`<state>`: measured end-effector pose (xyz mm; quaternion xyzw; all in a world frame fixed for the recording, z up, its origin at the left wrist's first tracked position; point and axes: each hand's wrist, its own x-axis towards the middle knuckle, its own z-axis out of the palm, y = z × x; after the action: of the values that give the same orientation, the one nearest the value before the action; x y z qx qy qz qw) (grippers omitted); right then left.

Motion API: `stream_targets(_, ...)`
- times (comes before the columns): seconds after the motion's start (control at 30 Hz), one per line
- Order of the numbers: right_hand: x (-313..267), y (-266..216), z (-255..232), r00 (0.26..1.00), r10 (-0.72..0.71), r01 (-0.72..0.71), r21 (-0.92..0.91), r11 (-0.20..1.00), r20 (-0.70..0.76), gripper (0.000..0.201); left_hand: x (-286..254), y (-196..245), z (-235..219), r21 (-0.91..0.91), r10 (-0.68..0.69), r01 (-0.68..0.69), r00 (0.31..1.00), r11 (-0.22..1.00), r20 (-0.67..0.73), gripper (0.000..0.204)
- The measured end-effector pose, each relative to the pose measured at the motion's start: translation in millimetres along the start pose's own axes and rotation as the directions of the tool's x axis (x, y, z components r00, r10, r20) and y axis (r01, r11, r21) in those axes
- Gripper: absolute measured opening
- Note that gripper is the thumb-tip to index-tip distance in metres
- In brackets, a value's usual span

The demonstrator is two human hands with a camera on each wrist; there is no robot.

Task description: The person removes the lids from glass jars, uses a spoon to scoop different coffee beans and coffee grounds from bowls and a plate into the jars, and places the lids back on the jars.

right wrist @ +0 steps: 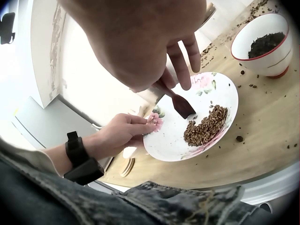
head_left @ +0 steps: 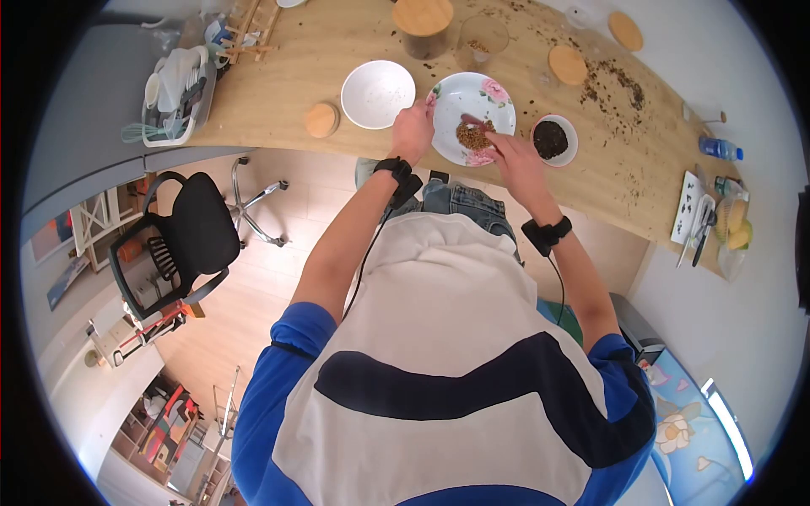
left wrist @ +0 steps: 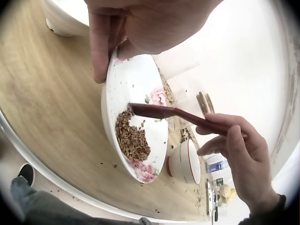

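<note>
A white plate with pink flowers (head_left: 456,97) is by the table's near edge, tilted in the wrist views. My left hand (head_left: 413,132) pinches its left rim between thumb and fingers. Brown grains (left wrist: 132,138) lie heaped on the plate's near side, a few scattered singly. My right hand (head_left: 519,164) holds a dark reddish-brown wooden spatula (left wrist: 152,110) by its handle. In both wrist views the flat blade reaches over the plate, its tip right at the heap's edge. Part of the handle is hidden by my right hand in the right wrist view.
To the left stand a white bowl (head_left: 378,94) and a round wooden lid (head_left: 321,120). A red-rimmed cup of dark soil (head_left: 567,141) is close on the right. Behind are a clear glass jar (head_left: 483,42) and a wooden-lidded canister (head_left: 423,29). Dark crumbs (head_left: 612,84) litter the table's back right.
</note>
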<state>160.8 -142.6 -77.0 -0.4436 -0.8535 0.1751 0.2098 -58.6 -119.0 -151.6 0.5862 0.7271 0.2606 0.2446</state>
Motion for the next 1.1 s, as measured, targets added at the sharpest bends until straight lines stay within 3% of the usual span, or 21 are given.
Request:
stream_targets(0.03,-4.2,1.3,0.9,0.997,0.001,0.002,-0.032,1.0,0.081,0.026,0.0,0.4,-1.3,0.008,-0.004,0.004,1.0,1.0,0.025,0.031)
stream_targets(0.17,-9.4,-2.2,-5.3,0.993,-0.049,0.057,-0.071,0.996,0.106,0.027,-1.1,-0.2,-1.1,-0.017,-0.017,0.017,1.0,1.0,0.025,0.032)
stream_targets(0.27,-0.6,5.5,-1.0,1.0,0.002,-0.002,-0.055,0.998,0.018,0.027,-1.7,-3.4,0.0,-0.059,0.0,0.0,1.0,0.998,0.002,0.03)
stream_targets(0.33,1.0,15.2,5.3,0.997,0.017,-0.027,-0.138,0.99,-0.07,0.026,-2.0,0.7,-5.1,-0.028,-0.04,0.041,0.998,0.999,0.042,0.028)
stream_targets(0.57,-3.5,9.8,-10.1,0.999,-0.014,0.017,-0.112,0.994,0.029,0.024,-2.3,-10.6,2.8,-0.115,0.02,-0.026,0.998,0.993,-0.054,0.027)
stream_targets(0.63,2.6,7.7,-13.7,0.998,-0.005,0.001,-0.064,0.998,-0.07,0.023,-4.3,-2.5,-5.5,-0.037,-0.043,0.043,0.999,0.998,0.01,0.026)
stream_targets(0.77,8.1,18.1,-10.0,0.996,-0.001,-0.008,-0.1,0.995,-0.092,0.023,-2.5,-2.6,-8.9,-0.031,-0.032,0.032,0.999,0.999,0.02,0.025)
stream_targets(0.83,1.4,19.4,-10.7,0.999,-0.036,0.041,-0.134,0.99,0.039,0.022,-2.4,-1.9,-10.1,-0.059,0.005,-0.006,1.0,0.998,-0.003,0.025)
stream_targets(0.97,-2.9,15.6,-18.7,0.996,-0.029,0.037,-0.095,0.995,0.083,0.021,-3.4,3.0,-13.9,-0.049,-0.003,0.003,1.0,0.999,0.006,0.024)
stream_targets(1.03,1.1,16.7,-18.1,0.948,0.313,-0.3,0.159,0.941,-0.063,0.021,-2.4,3.6,-14.4,-0.028,0.003,-0.003,1.0,1.0,-0.004,0.02)
stream_targets(1.1,5.5,28.3,-14.4,0.926,0.372,-0.362,0.123,0.924,-0.065,0.023,-3.0,2.4,-14.4,-0.03,0.007,-0.007,1.0,1.0,-0.007,0.019)
